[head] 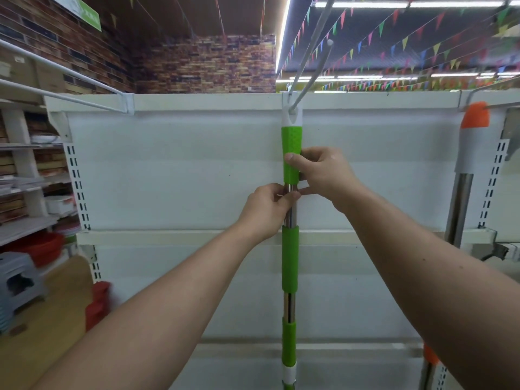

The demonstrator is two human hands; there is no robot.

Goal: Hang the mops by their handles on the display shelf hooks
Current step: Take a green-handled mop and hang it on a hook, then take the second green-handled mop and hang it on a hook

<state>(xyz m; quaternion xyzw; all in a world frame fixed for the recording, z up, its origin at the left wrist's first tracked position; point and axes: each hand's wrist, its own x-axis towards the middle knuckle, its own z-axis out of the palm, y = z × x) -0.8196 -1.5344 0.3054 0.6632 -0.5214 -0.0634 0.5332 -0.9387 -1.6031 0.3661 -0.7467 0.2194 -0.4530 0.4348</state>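
A green-gripped mop handle [289,257] with a steel shaft hangs upright in front of the white shelf back panel [174,178]. Its white end cap sits on the middle wire hook [309,71]. My right hand [318,173] pinches the lower part of the top green grip. My left hand [266,209] pinches the bare steel shaft just below it. An orange-capped mop handle [470,142] hangs from a hook [495,104] at the far right. The mop heads are below the frame.
A long empty wire hook [64,88] juts out from the top rail at the left. Side shelves on the left hold red basins [42,246], a grey stool [19,280] and stacked goods. Red items [97,302] stand by the shelf's lower left.
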